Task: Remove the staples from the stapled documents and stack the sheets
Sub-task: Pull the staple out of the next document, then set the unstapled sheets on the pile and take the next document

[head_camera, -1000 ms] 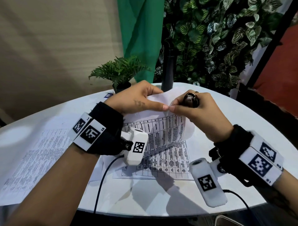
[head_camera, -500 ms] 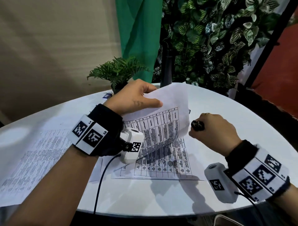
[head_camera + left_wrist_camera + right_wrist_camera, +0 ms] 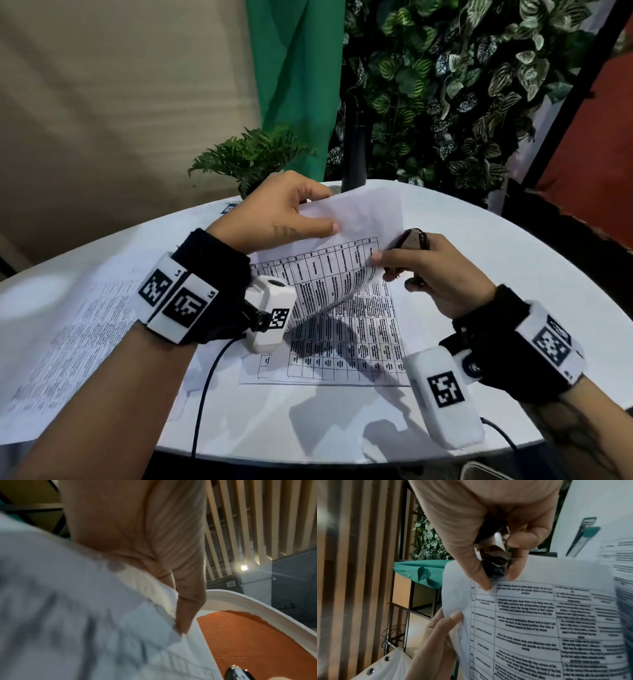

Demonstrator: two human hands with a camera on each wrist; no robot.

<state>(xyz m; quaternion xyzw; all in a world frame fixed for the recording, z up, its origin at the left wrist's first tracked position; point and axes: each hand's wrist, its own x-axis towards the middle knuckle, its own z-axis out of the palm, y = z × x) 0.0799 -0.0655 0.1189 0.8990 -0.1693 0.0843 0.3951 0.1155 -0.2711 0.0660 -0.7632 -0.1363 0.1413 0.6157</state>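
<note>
My left hand (image 3: 325, 212) pinches the far edge of the top printed sheet (image 3: 356, 219) and holds it curled up off the table. A second printed sheet (image 3: 359, 346) lies flat under it. My right hand (image 3: 390, 270) grips a dark staple remover (image 3: 414, 240), and its fingertips touch the raised sheet's right edge. In the right wrist view the staple remover (image 3: 494, 561) sits between thumb and fingers just above the sheet (image 3: 522, 615). The left wrist view shows my fingers (image 3: 171, 561) against the blurred paper (image 3: 68, 615). No staple is visible.
More printed sheets (image 3: 68, 335) lie on the left of the round white table (image 3: 513, 260). A small potted fern (image 3: 253, 157) stands at the far edge, a leafy wall behind it. A teal and metal tool (image 3: 583, 536) lies on the table beyond the sheet.
My right hand left the sheet's top, dropped away to the right with the staple remover, and has now come back to the sheet's right edge. My left hand keeps the sheet raised.
</note>
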